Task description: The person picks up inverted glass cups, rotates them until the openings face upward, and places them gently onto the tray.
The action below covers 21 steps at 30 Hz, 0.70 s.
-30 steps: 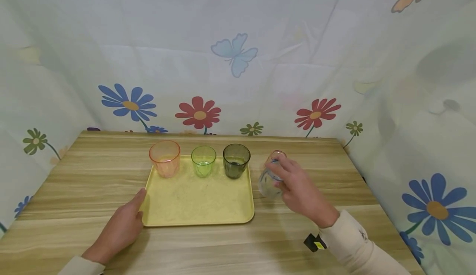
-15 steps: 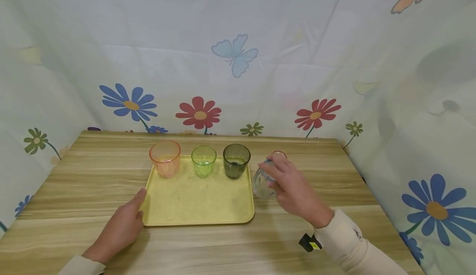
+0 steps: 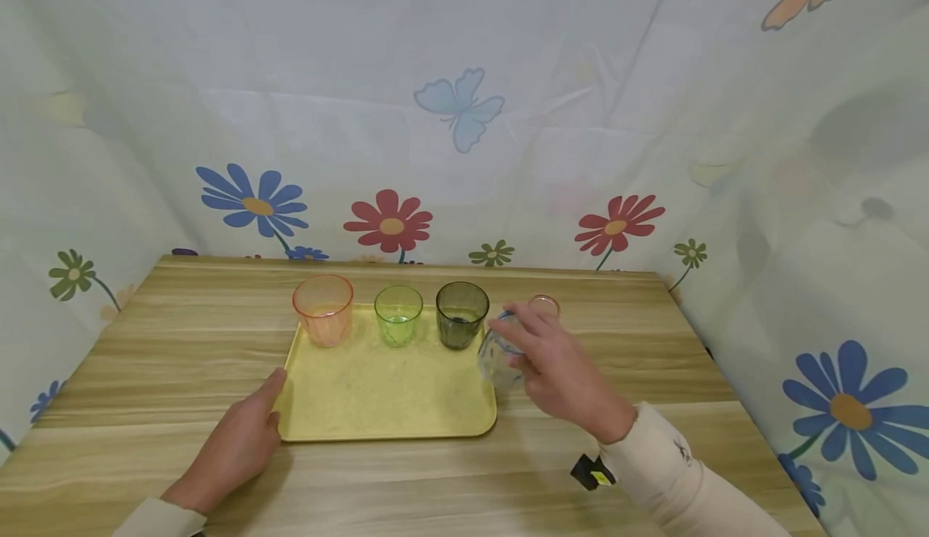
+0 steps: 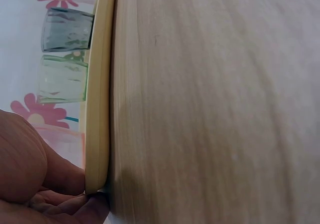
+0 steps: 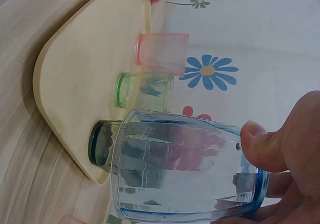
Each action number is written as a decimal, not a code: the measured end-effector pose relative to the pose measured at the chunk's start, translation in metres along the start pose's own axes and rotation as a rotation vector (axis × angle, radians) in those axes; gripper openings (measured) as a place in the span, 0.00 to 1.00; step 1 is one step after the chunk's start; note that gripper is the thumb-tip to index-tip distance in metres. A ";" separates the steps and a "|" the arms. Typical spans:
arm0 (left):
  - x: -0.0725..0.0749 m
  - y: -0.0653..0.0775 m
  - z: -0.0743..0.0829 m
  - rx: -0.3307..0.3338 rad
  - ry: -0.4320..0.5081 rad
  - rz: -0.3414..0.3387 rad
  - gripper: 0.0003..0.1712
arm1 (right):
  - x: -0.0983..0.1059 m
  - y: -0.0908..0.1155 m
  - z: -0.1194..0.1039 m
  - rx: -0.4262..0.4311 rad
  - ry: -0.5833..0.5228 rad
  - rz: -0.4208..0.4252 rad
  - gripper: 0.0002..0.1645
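Note:
My left hand point(image 3: 235, 440) pinches the left edge of a yellow tray point(image 3: 385, 404), thumb above and fingers beneath in the left wrist view. With my right hand point(image 3: 566, 372) I grip a clear cup point(image 5: 185, 164) with a blue tint by its upper end, thumb on one side and fingers on the other. In the head view this cup overlaps the tray's right edge. Along the tray's far side stand a salmon-pink cup point(image 3: 324, 319), a green cup point(image 3: 397, 319) and a dark grey cup point(image 3: 461, 319).
Behind my right hand, another cup with a pink rim point(image 3: 544, 305) stands on the wooden table point(image 3: 624, 327), mostly hidden. A white curtain point(image 3: 464, 174) printed with flowers and butterflies hangs round the table's back and sides.
My right hand has moved left with the clear cup, from beside the tray to over its right edge. The left hand has stayed at the tray, and the tray and its cups have not moved.

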<state>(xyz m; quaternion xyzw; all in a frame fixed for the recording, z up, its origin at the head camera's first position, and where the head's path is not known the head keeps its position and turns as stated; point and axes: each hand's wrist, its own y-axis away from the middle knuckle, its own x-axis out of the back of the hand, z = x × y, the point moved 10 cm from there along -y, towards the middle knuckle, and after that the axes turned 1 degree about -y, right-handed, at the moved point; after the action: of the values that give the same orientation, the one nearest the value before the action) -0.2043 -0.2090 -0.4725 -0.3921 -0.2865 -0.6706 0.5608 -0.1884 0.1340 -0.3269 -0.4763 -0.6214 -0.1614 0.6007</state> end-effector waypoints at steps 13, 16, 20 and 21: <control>0.000 0.001 -0.001 0.017 0.014 -0.005 0.37 | -0.008 -0.013 -0.016 0.040 0.001 -0.004 0.31; 0.001 0.001 -0.002 0.018 0.007 0.002 0.36 | -0.009 -0.017 -0.020 0.054 0.007 0.003 0.31; 0.001 0.001 -0.002 0.013 0.016 0.008 0.36 | -0.012 -0.020 -0.026 0.055 -0.003 -0.009 0.30; 0.001 0.002 -0.001 0.012 0.019 0.007 0.36 | -0.013 -0.021 -0.027 0.054 -0.010 -0.013 0.30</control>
<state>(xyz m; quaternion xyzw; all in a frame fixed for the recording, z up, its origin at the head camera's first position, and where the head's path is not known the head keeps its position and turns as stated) -0.2031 -0.2110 -0.4725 -0.3836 -0.2837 -0.6705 0.5681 -0.1912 0.0974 -0.3244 -0.4568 -0.6316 -0.1460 0.6092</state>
